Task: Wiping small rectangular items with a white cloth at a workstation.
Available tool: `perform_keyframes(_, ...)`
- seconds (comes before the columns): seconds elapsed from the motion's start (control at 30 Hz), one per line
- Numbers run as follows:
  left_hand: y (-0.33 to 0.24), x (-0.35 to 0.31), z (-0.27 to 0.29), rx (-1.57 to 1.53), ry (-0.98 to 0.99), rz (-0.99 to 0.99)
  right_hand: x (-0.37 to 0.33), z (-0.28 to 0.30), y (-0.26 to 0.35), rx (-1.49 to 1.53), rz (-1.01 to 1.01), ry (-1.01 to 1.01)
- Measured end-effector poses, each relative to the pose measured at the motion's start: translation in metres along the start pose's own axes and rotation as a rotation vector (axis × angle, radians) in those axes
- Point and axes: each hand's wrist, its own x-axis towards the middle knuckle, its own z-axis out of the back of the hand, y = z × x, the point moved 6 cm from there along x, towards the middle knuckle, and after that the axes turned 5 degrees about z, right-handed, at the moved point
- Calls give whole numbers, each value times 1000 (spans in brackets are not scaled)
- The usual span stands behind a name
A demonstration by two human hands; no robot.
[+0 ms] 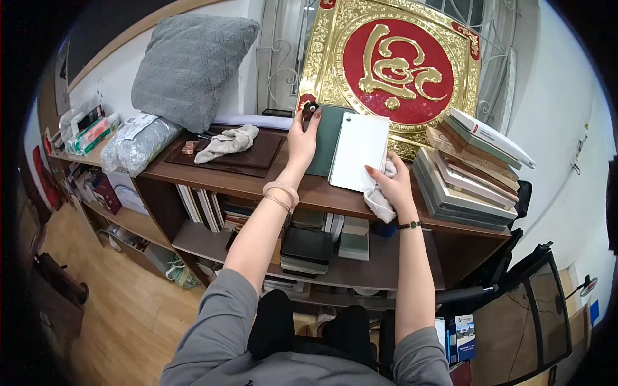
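Observation:
My left hand (302,140) is closed around a small dark brown object (311,110) with a light spot on its end; its kind I cannot make out. Beside that hand a dark green board (327,138) stands on the cabinet top, partly behind a white rectangular panel (362,153) with a small dark mark in its top left corner. At the panel's lower right edge my right hand (398,186) grips a crumpled pale cloth (380,201), thumb over the panel's front. Whether the panel and the board are joined is hidden.
A tilted stack of boards (467,177) stands right on the cabinet top (309,190). Behind leans a gold and red framed plaque (402,71). To the left are another cloth (228,143) on a dark brown board (257,154), a grey cushion (193,71) and a plastic-wrapped package (138,141).

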Motion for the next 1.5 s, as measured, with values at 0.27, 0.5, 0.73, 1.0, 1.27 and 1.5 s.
perform_keyframes(0.27,28,2,12,438,-113,246,-2,4,6,-36,107,-30)
perform_keyframes(0.5,40,0,14,604,-94,371,-6,7,8,-33,18,-16)
perform_keyframes(0.73,10,-12,6,902,-101,87,-8,5,9,9,9,0)
perform_keyframes(1.0,-74,-52,-28,142,240,-688,-7,-2,11,-130,109,70)
perform_keyframes(1.27,-56,-40,-33,170,336,-530,-24,43,26,-99,201,-724)
perform_keyframes(1.5,-16,-27,-39,-389,422,58,-37,-25,116,-760,960,-440)
